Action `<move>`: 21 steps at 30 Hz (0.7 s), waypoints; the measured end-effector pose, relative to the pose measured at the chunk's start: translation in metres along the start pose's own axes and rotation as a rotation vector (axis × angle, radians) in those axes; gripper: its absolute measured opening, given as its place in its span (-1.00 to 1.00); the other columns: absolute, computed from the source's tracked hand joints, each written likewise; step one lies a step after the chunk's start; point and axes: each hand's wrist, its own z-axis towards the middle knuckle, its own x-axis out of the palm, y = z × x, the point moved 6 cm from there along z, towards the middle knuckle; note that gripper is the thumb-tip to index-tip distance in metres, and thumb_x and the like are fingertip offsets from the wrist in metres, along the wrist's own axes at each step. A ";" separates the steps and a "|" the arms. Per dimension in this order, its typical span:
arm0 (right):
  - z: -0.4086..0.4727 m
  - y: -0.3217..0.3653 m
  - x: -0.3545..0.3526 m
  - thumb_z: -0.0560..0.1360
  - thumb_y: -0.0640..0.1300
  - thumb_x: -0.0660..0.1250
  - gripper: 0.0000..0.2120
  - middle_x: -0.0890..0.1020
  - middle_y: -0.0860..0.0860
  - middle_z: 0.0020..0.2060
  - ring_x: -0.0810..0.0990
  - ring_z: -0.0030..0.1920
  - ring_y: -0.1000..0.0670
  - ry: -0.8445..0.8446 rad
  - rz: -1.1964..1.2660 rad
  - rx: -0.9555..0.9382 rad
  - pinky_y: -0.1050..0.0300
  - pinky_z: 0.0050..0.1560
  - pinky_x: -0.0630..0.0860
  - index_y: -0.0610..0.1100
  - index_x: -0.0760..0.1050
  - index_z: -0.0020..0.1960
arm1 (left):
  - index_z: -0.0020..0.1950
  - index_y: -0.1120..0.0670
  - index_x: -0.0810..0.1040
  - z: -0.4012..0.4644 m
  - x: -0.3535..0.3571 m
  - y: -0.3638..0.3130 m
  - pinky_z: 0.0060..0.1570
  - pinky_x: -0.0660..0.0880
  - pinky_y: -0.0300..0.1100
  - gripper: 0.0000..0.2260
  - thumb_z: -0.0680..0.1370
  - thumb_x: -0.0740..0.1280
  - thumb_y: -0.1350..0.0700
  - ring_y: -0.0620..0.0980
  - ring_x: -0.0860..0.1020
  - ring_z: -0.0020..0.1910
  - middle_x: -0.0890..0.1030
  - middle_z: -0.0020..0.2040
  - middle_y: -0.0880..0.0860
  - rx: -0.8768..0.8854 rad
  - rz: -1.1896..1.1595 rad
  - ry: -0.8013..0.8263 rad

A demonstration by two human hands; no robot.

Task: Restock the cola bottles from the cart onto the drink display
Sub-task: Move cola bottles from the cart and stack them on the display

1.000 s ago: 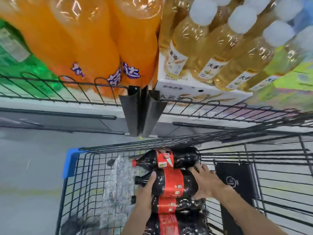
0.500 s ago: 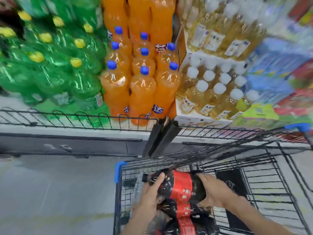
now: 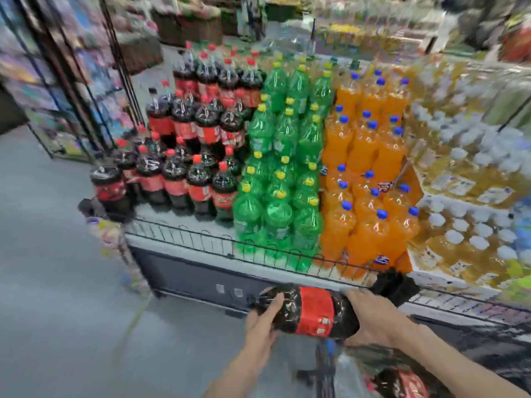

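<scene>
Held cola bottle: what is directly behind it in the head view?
Behind the cola bottle, held by the left hand and right hand, is the display's dark base panel; the stretch it covers cannot be seen.

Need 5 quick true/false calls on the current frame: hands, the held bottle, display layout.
1. Both hands hold one cola bottle. True: left hand near the neck, right hand at the base.
2. The held bottle is upright. False: it lies sideways.
3. Its label is green. False: red.
4. On the display, the green bottles stand between the cola bottles and the orange bottles. True.
5. The held bottle already rests on the display shelf. False: it is in front of and below the wire rail.
</scene>
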 end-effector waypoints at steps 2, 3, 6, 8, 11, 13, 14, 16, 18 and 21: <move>0.030 0.038 -0.025 0.24 0.46 0.42 0.08 0.45 0.04 0.45 0.43 0.43 -0.06 -0.019 -0.030 -0.065 0.03 0.31 0.45 -0.03 0.17 0.59 | 0.39 0.10 0.55 -0.004 -0.030 -0.041 -0.11 0.65 -0.10 -0.55 0.50 0.49 0.16 0.08 0.71 0.04 0.75 0.10 0.10 0.080 -0.013 -0.019; 0.046 0.058 -0.036 0.23 0.44 0.43 0.07 0.45 0.05 0.45 0.44 0.42 -0.05 -0.024 -0.039 -0.093 0.04 0.30 0.45 -0.02 0.18 0.58 | 0.40 0.08 0.54 -0.005 -0.045 -0.061 -0.06 0.65 -0.06 -0.52 0.49 0.50 0.14 0.10 0.71 0.08 0.75 0.11 0.10 0.115 -0.017 -0.031; 0.093 0.113 -0.069 0.22 0.43 0.46 0.07 0.47 0.06 0.42 0.45 0.41 -0.03 -0.070 -0.053 -0.176 0.05 0.32 0.47 -0.02 0.20 0.56 | 0.38 0.10 0.56 -0.007 -0.086 -0.120 -0.07 0.68 0.01 -0.54 0.48 0.50 0.13 0.10 0.72 0.09 0.74 0.13 0.12 0.217 -0.001 -0.068; 0.124 0.145 -0.087 0.22 0.42 0.48 0.04 0.49 0.05 0.38 0.47 0.38 -0.05 -0.118 -0.043 -0.216 0.02 0.28 0.49 -0.03 0.23 0.53 | 0.39 0.12 0.56 -0.005 -0.108 -0.162 0.05 0.67 0.15 -0.50 0.46 0.51 0.11 0.16 0.70 0.16 0.73 0.16 0.16 0.265 0.009 -0.090; 0.171 0.184 -0.107 0.19 0.41 0.50 0.04 0.51 0.03 0.37 0.49 0.36 -0.08 -0.167 0.012 -0.251 0.01 0.26 0.50 -0.01 0.24 0.52 | 0.43 0.11 0.53 0.007 -0.135 -0.220 0.31 0.54 0.23 -0.56 0.56 0.45 0.16 0.17 0.64 0.28 0.70 0.24 0.15 0.343 0.042 -0.086; 0.203 0.206 -0.115 0.19 0.39 0.54 0.03 0.53 0.03 0.34 0.51 0.33 -0.09 -0.195 0.081 -0.255 -0.01 0.26 0.52 -0.02 0.27 0.50 | 0.45 0.03 0.51 0.018 -0.148 -0.258 0.32 0.55 0.16 -0.53 0.54 0.46 0.11 0.09 0.65 0.26 0.70 0.24 0.08 0.393 0.088 -0.070; 0.218 0.216 -0.119 0.17 0.38 0.55 0.01 0.54 0.03 0.31 0.53 0.32 -0.08 -0.214 0.124 -0.252 -0.01 0.23 0.54 0.00 0.29 0.48 | 0.44 0.00 0.50 0.025 -0.152 -0.277 0.31 0.55 0.12 -0.51 0.52 0.47 0.08 0.05 0.66 0.24 0.71 0.23 0.04 0.417 0.124 -0.062; 0.251 0.231 -0.123 0.14 0.38 0.56 0.00 0.55 0.06 0.29 0.54 0.31 -0.06 -0.248 0.223 -0.244 0.00 0.20 0.55 0.03 0.30 0.45 | 0.45 -0.04 0.49 0.043 -0.157 -0.315 0.29 0.57 0.09 -0.53 0.54 0.46 0.08 0.03 0.68 0.22 0.72 0.22 0.01 0.466 0.191 -0.048; 0.283 0.242 -0.125 0.12 0.40 0.55 0.03 0.55 0.06 0.30 0.54 0.32 -0.05 -0.254 0.317 -0.228 0.00 0.21 0.55 0.03 0.29 0.45 | 0.42 -0.03 0.52 0.064 -0.159 -0.352 0.21 0.60 0.02 -0.56 0.55 0.48 0.09 0.06 0.68 0.22 0.71 0.23 0.03 0.498 0.266 -0.020; 0.326 0.255 -0.128 0.11 0.43 0.53 0.07 0.55 0.08 0.31 0.55 0.31 -0.04 -0.276 0.448 -0.211 0.03 0.19 0.54 0.06 0.25 0.48 | 0.36 0.02 0.55 0.095 -0.156 -0.403 0.22 0.60 0.01 -0.56 0.52 0.54 0.03 0.14 0.65 0.26 0.69 0.26 0.11 0.531 0.404 0.034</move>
